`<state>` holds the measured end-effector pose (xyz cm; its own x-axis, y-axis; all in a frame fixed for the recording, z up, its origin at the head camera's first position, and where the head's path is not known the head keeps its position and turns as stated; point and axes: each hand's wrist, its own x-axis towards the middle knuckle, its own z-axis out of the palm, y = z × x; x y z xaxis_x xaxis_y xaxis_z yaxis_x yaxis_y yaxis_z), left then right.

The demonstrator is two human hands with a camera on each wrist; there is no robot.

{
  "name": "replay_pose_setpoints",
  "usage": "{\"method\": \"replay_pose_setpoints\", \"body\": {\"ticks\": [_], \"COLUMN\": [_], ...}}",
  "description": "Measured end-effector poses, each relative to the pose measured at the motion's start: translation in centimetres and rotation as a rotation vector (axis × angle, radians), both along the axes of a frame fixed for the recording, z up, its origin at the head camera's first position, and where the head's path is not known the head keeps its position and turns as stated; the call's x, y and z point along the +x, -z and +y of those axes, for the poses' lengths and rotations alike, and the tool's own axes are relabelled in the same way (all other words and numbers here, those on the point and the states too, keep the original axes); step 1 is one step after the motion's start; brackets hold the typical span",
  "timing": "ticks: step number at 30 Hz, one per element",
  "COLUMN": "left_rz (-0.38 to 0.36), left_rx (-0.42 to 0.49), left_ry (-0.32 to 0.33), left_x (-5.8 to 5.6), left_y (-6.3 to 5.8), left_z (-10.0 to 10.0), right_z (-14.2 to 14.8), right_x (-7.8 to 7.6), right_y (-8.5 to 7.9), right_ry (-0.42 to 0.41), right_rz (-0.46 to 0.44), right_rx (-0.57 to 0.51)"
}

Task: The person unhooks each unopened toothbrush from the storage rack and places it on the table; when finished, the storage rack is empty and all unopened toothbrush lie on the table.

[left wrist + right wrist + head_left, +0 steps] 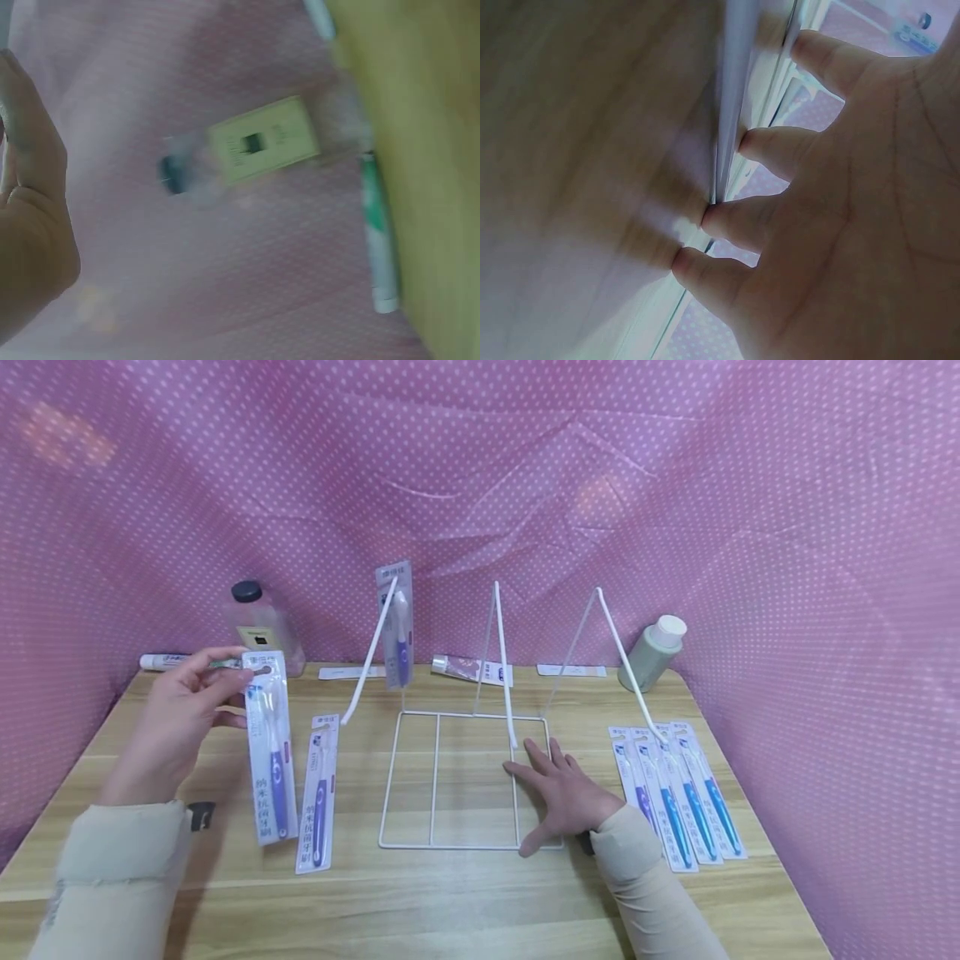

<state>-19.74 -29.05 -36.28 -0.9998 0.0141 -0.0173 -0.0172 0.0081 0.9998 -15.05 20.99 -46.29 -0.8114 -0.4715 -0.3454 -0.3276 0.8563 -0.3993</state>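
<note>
My left hand (180, 710) pinches the top of a packaged toothbrush (278, 777) with a purple handle, held upright at the left. Close beside it, another purple packaged toothbrush (318, 802) lies on the table. The left wrist view shows only part of the left hand (34, 202), at its edge. My right hand (570, 793) rests with spread fingers over the right side of the white wire rack's base (472, 848). In the right wrist view, fingertips (724, 225) touch down beside a rack wire (735, 97). A purple packaged toothbrush (402, 643) hangs on the rack's left prong (371, 647).
Several packaged toothbrushes (678, 810), mostly blue, lie at the right. Along the back stand a black-capped bottle (273, 627) and a green bottle (651, 656), with toothpaste tubes (465, 667) lying between and beside them. Two bare prongs (504, 668) jut forward. Pink dotted cloth surrounds the table.
</note>
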Motion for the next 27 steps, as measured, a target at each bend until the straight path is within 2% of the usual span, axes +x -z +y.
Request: {"method": "replay_pose_setpoints", "body": {"ticks": [6,9,13,16,20,27], "left_rz": [-0.16,-0.224,-0.291,-0.336,-0.392,-0.448], "left_rx": [-0.278,-0.34,-0.423,-0.457,-0.444,-0.432], "left_ry": [0.053,0.098,0.149,0.176,0.203,0.211], "left_x": [-2.4,-3.5,-4.3,-4.5,-4.7,-4.7], "left_y": [2.5,3.8,5.4,6.3,7.4,8.4], "left_z": [-0.9,-1.3,-1.4,-1.2,-1.0,-0.7], "right_z": [0.0,0.0,0.0,0.0,-0.1,-0.1], "right_x": [0.0,0.0,0.0,0.0,0.1,0.1], "right_y": [0.1,0.2,0.2,0.2,0.0,0.0], "right_ry": [0.0,-0.002,0.001,0.001,0.001,-0.001], "right_rz": [0.003,0.003,0.001,0.001,0.002,0.005], "right_rx": [0.001,0.003,0.005,0.01,0.011,0.016]}}
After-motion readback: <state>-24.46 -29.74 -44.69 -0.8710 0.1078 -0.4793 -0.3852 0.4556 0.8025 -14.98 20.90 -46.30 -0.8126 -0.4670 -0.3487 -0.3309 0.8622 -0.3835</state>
